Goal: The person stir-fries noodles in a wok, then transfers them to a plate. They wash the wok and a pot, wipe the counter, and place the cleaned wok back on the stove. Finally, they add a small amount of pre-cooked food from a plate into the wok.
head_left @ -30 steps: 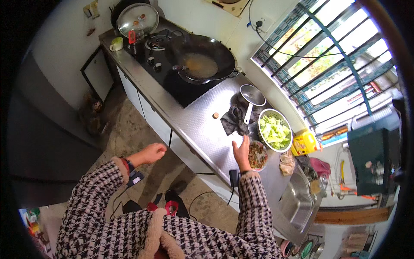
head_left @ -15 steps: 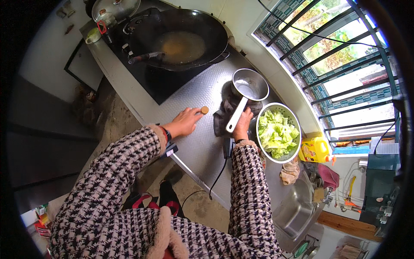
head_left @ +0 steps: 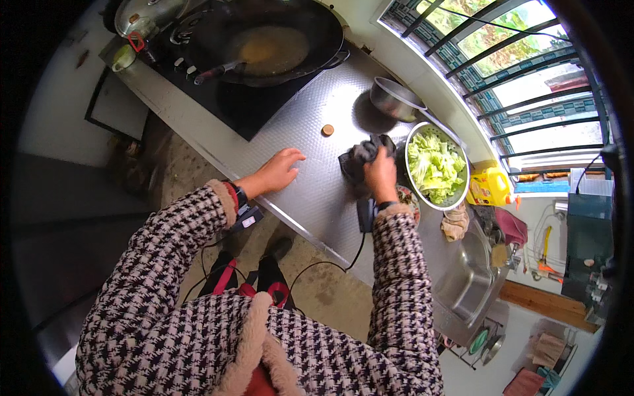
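Note:
My right hand point(head_left: 381, 173) is closed on a bunched dark cloth point(head_left: 357, 157) that lies against the steel counter point(head_left: 310, 191). Beyond it a metal saucepan point(head_left: 391, 102) stands by the wall, its light handle reaching over the edge of a colander point(head_left: 411, 173). Torn green leaves, probably lettuce point(head_left: 436, 166), fill that colander, just right of my right hand. My left hand point(head_left: 277, 171) is over the counter near its front edge, fingers stretched out and holding nothing. A small round brown cap point(head_left: 327, 130) sits on the counter beyond both hands.
A large black wok point(head_left: 290, 20) with cloudy liquid and a utensil stands on the black cooktop point(head_left: 244, 112). At the right are a yellow jug point(head_left: 489, 187), a tan cloth point(head_left: 454, 223) and a steel sink point(head_left: 465, 284). A dark cable hangs off the counter.
The saucepan has shifted toward the wall, its handle swung right. My right hand now grips the dark cloth. My left hand has drawn away from the brown cap.

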Action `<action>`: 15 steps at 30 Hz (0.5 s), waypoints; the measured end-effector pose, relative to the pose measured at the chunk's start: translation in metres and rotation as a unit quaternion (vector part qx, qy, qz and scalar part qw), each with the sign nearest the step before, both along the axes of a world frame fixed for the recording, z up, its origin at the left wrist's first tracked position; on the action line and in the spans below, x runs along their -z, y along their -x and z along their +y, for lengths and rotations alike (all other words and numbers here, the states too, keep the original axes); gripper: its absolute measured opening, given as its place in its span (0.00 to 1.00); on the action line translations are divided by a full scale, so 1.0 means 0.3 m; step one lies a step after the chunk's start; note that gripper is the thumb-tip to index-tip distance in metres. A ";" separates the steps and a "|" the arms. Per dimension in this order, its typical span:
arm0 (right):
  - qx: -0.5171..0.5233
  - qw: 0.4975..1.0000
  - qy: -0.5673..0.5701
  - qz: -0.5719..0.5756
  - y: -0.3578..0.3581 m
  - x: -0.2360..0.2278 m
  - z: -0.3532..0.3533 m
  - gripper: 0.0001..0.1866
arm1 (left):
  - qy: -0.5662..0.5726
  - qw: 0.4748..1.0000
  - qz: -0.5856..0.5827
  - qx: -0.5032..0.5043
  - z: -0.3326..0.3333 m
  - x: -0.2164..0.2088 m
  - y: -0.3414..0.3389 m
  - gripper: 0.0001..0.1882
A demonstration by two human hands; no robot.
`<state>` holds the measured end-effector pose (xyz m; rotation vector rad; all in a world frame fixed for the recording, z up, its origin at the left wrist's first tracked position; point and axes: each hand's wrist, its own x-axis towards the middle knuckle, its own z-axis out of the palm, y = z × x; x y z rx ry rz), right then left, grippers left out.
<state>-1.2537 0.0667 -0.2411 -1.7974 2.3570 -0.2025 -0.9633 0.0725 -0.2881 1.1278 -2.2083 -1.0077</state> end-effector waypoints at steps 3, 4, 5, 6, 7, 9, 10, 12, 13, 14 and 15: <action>0.001 0.999 -0.025 0.033 -0.043 0.072 0.134 0.20 | -0.064 0.997 0.043 0.005 0.029 -0.013 -0.022 0.17; 0.013 0.999 -0.032 0.032 -0.047 0.085 0.166 0.20 | -0.101 0.994 0.040 -0.006 0.024 -0.017 -0.022 0.16; 0.022 0.997 -0.073 0.023 -0.045 0.092 0.192 0.19 | -0.114 0.992 0.050 0.005 0.026 -0.018 -0.017 0.16; 0.038 0.996 -0.076 0.013 -0.039 0.093 0.211 0.19 | -0.146 0.988 0.043 0.012 0.011 -0.016 -0.008 0.16; 0.051 0.996 -0.079 0.001 -0.032 0.091 0.223 0.19 | -0.177 0.983 0.044 0.031 -0.005 -0.013 0.005 0.16; 0.057 0.994 -0.088 -0.023 -0.020 0.081 0.237 0.20 | -0.180 0.982 0.027 0.059 -0.055 -0.001 0.031 0.17; 0.060 0.991 -0.111 -0.042 -0.021 0.074 0.240 0.20 | -0.192 0.978 0.015 0.076 -0.076 0.007 0.049 0.17; 0.057 0.986 -0.135 -0.083 -0.038 0.061 0.240 0.20 | -0.225 0.967 -0.012 0.116 -0.112 0.008 0.083 0.19; 0.076 0.979 -0.161 -0.096 -0.056 0.054 0.233 0.19 | -0.284 0.950 -0.010 0.133 -0.127 -0.005 0.095 0.21; 0.062 0.975 -0.156 -0.146 -0.081 0.046 0.221 0.19 | -0.334 0.930 -0.002 0.152 -0.134 -0.015 0.112 0.22; 0.064 0.966 -0.168 -0.183 -0.110 0.039 0.205 0.19 | -0.392 0.903 0.003 0.173 -0.138 -0.033 0.124 0.24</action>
